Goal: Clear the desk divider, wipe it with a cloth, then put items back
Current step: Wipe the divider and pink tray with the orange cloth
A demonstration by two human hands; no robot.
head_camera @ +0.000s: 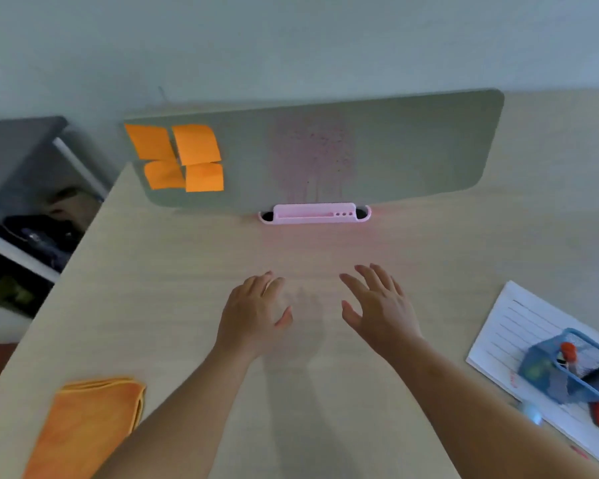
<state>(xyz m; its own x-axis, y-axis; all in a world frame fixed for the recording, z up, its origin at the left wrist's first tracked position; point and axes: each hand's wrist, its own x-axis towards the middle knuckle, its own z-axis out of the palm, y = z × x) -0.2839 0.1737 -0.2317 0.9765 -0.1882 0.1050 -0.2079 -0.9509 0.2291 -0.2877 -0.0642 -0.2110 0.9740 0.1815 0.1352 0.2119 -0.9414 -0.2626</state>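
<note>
Pale wood desk (187,271) with a few things on it
A folded orange cloth (94,420) lies to the left of the left hand (253,312), nearer the person; a lined sheet (498,333) lies to the right of the right hand (381,305); a grey divider (395,150) stands beyond both hands; a pink holder (313,214) sits at its foot, straight ahead of the gap between the hands.

Grey divider (395,150) bearing orange sticky notes (177,157), pink holder (313,214), orange cloth (90,423)

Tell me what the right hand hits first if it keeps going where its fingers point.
Probably the pink holder by the divider; the right hand has only desk before it. Depth is unclear.
</note>
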